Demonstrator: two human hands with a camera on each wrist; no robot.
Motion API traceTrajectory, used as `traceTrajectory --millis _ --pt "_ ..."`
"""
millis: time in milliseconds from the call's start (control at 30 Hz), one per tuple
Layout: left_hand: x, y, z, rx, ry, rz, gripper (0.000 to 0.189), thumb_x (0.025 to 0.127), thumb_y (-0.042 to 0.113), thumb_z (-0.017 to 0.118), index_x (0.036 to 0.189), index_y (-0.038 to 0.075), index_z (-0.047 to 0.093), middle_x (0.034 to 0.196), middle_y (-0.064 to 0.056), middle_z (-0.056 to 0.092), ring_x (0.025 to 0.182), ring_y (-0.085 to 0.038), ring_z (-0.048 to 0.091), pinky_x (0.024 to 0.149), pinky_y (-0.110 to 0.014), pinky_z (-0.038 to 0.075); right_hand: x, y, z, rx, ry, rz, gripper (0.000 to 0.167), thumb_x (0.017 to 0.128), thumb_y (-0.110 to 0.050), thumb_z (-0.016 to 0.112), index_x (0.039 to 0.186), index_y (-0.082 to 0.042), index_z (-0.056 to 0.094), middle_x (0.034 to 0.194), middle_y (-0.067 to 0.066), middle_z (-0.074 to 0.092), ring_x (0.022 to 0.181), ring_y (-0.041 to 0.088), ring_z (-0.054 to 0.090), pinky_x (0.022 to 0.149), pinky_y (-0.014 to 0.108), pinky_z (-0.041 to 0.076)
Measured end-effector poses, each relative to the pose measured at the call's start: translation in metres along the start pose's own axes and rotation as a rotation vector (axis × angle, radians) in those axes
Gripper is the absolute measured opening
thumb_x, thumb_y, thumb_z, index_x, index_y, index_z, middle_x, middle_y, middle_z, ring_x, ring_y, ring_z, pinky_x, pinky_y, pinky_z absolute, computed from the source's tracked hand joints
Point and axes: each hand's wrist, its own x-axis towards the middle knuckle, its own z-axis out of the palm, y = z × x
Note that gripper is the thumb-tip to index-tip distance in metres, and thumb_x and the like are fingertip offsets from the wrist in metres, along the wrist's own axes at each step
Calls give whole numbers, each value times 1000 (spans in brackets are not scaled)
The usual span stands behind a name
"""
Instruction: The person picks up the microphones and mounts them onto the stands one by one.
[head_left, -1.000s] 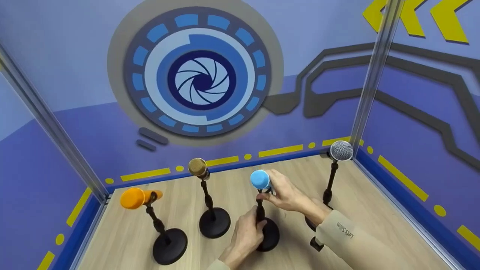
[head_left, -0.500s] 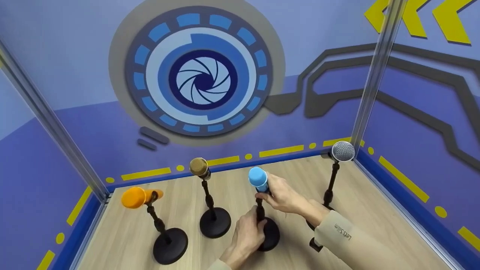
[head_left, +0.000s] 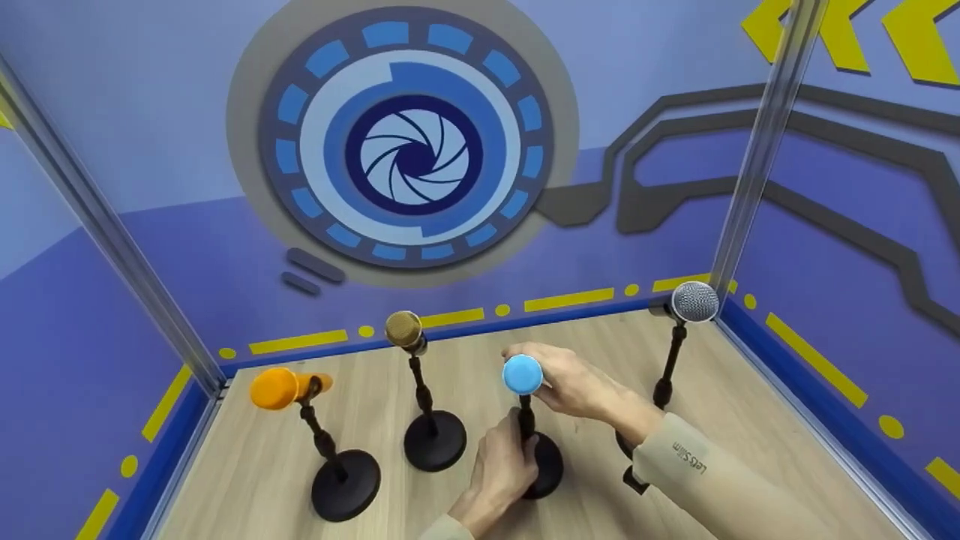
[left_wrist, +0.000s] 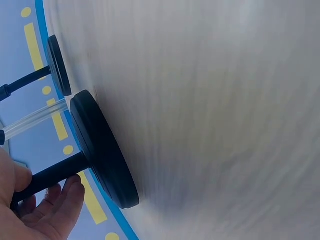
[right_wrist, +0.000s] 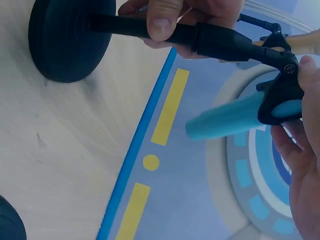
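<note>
A light-blue microphone point(head_left: 522, 374) sits in the black clip point(right_wrist: 280, 100) of a desk stand with a round black base point(left_wrist: 102, 150). In the head view its rounded head faces the camera and its body is hidden behind it. My left hand point(head_left: 501, 459) grips the stand's upright pole point(left_wrist: 55, 175) with thumb and fingers, above the base. My right hand point(head_left: 574, 382) holds the microphone around its head end beside the clip; the right wrist view has the thumb point(right_wrist: 307, 72) near the clip joint and fingertips under the blue body. The base rests on the wooden table.
To the left stand an orange microphone point(head_left: 274, 388) and a gold-headed microphone point(head_left: 404, 330) on similar stands. A silver-headed microphone point(head_left: 695, 301) stands at the right, its base partly behind my right sleeve point(head_left: 697, 465). Blue-purple panels point(head_left: 600, 262) enclose the wooden table point(head_left: 600, 480).
The blue microphone's head has tipped lower, hiding its body from the head view, and my right fingers reach further behind it. My left hand keeps its grip on the pole. The head view shifted slightly.
</note>
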Motion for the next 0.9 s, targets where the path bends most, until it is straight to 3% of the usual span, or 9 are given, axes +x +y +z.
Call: traceTrajectory --millis 233,400,600,800,900 --pt "-1 -1 2 -14 -8 -30 18 99 9 81 105 13 65 90 -2 76 81 -15 78 65 -31 59 -2 -1 1 109 0 57 46 95 7 81 137 -4 67 129 12 79 118 29 80 98 45 67" --pt "-1 -6 0 -32 -38 -29 15 102 15 80 100 15 65 83 4 70 71 -3 61 63 -24 50 -7 -4 7 115 76 93 47 96 4 80 141 -2 66 131 14 77 121 31 78 99 51 66" --pt "-7 -17 -8 -17 -102 -29 18 104 21 78 92 17 66 79 7 65 69 -1 51 63 -24 45 -20 -11 11 108 160 171 58 96 -6 86 149 -2 63 139 14 76 127 32 76 101 51 65" --pt "-14 -27 -15 61 -146 1 9 103 21 77 96 17 72 86 4 70 76 -7 63 69 -30 51 -43 -19 11 133 103 331 56 102 -15 83 154 -8 62 139 10 76 123 27 77 90 44 68" --pt "-17 -30 -16 137 -164 10 11 103 25 77 97 16 73 86 3 69 78 -12 65 69 -32 51 -56 -23 15 115 41 412 53 103 -17 82 152 -10 64 138 9 77 124 28 77 92 47 67"
